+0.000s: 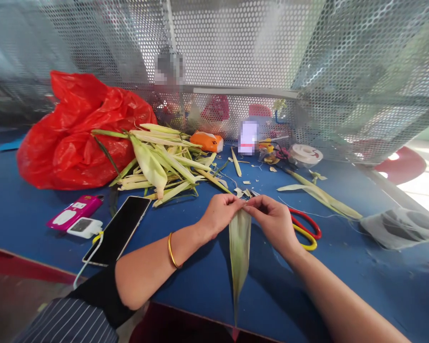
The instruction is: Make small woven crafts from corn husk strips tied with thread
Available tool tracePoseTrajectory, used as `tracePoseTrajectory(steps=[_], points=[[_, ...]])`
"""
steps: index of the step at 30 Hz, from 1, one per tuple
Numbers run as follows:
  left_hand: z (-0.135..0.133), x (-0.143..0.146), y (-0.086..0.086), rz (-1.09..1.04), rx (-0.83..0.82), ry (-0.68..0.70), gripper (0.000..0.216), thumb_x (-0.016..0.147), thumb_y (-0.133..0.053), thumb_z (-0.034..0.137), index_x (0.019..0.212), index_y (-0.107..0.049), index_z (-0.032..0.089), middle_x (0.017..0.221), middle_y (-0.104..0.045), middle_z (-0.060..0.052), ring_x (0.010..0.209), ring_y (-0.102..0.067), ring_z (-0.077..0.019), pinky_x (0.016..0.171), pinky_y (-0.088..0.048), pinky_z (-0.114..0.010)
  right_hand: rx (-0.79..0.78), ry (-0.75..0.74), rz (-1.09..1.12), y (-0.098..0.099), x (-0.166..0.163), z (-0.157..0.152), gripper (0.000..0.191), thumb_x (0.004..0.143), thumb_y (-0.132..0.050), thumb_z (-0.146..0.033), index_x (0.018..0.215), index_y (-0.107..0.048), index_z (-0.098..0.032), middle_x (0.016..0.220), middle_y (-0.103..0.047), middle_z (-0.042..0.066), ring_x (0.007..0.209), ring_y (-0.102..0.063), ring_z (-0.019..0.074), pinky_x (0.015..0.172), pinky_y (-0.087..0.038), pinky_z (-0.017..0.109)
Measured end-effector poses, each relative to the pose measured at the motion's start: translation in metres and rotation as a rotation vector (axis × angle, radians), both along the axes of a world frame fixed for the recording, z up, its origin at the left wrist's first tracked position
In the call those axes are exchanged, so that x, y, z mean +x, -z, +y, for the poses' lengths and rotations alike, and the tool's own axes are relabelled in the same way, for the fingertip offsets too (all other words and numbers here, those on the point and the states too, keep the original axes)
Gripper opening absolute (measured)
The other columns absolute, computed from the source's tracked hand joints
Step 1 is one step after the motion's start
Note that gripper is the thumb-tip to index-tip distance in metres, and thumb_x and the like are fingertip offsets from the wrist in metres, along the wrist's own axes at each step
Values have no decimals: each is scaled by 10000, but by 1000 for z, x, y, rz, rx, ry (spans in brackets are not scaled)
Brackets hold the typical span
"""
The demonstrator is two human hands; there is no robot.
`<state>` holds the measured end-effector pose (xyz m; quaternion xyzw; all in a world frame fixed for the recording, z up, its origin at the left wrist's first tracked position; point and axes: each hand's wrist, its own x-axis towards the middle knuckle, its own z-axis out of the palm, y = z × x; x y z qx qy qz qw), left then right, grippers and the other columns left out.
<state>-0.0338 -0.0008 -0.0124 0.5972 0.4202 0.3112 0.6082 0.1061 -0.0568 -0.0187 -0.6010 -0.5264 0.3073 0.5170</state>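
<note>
A pale green corn husk [240, 247] hangs point down from between my two hands, over the blue table's near edge. With thumb and fingers pinched, my left hand [219, 212] grips its top edge on the left. On the right side of the same edge, my right hand [271, 219] is pinched closed too. The fingertips of both hands nearly meet. Just beyond my right hand lie scissors [309, 233] with red and yellow handles; their blades are partly hidden by the hand. Small husk scraps [240, 192] are scattered past my fingertips.
Left of centre is a heap of corn husks [164, 162] against a red plastic bag [82, 138]. A phone [123, 231] and a pink power bank [75, 212] lie nearer. An orange tissue pack [205, 141], a tape roll [305, 155] and a wrapped spool [400, 228] stand farther off. Perforated metal [232, 52] borders the back.
</note>
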Motion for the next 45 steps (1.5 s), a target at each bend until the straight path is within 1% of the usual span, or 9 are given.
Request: tracePoseTrajectory(steps=[8, 14, 20, 25, 31, 33, 39, 41, 45], points=[[0, 1, 1, -55, 2, 34, 364, 698, -662, 495, 640, -589, 143, 586, -467, 44, 570, -349, -85, 548, -264, -237, 206, 8, -267, 4, 0, -3, 117, 837, -622, -282, 756, -660, -206, 757, -675, 20, 674, -566, 155, 650, -446, 280], [1, 1, 3, -35, 12, 33, 332, 708, -654, 459, 632, -575, 146, 579, -455, 44, 561, -344, -83, 544, -263, -242, 73, -8, -55, 7, 3, 1, 165, 784, -664, -336, 711, -642, -189, 650, -620, -5, 588, -509, 138, 569, -406, 269], [0, 1, 4, -56, 15, 34, 306, 737, -639, 433, 659, -596, 140, 586, -467, 42, 560, -354, -82, 541, -269, -236, 161, -17, -150, 6, -1, 0, 134, 817, -629, -294, 727, -630, -194, 718, -636, 4, 651, -531, 141, 636, -430, 284], [0, 1, 0, -31, 81, -36, 337, 753, -648, 464, 687, -638, 133, 612, -519, 23, 582, -389, -92, 538, -284, -236, 93, 12, 53, 6, -4, 0, 173, 769, -682, -348, 810, -639, -186, 688, -611, -11, 615, -509, 129, 584, -415, 266], [-4, 6, 3, -202, -196, -72, 353, 663, -750, 467, 690, -592, 153, 590, -521, 38, 542, -419, -86, 533, -329, -233, 96, 91, 52, 8, -3, 1, 169, 777, -677, -346, 747, -630, -187, 650, -590, -26, 584, -481, 116, 559, -388, 255], [-5, 8, 5, -215, -216, -76, 350, 665, -748, 455, 645, -565, 158, 570, -499, 45, 528, -410, -80, 525, -325, -230, 133, 119, -23, 8, -3, -1, 141, 804, -655, -324, 756, -627, -194, 664, -605, -25, 592, -504, 122, 573, -407, 258], [-2, 7, 12, -204, -65, -120, 380, 696, -686, 504, 633, -523, 166, 568, -434, 63, 526, -350, -76, 501, -287, -226, 391, 79, -396, 5, -6, -11, 74, 870, -602, -231, 799, -623, -226, 785, -659, 3, 737, -608, 158, 708, -476, 294], [-1, 7, 13, -178, -9, -129, 349, 726, -648, 485, 653, -529, 165, 587, -439, 58, 543, -353, -82, 510, -293, -229, 384, 81, -368, 5, -8, -12, 31, 849, -641, -253, 859, -626, -228, 825, -668, 14, 769, -617, 170, 737, -489, 312], [1, 4, 11, -20, 212, -157, 319, 787, -578, 441, 634, -509, 169, 594, -437, 49, 583, -361, -95, 536, -282, -238, 169, 56, -78, 8, -12, -7, 183, 787, -703, -328, 888, -620, -199, 791, -668, 16, 704, -603, 166, 669, -499, 306]])
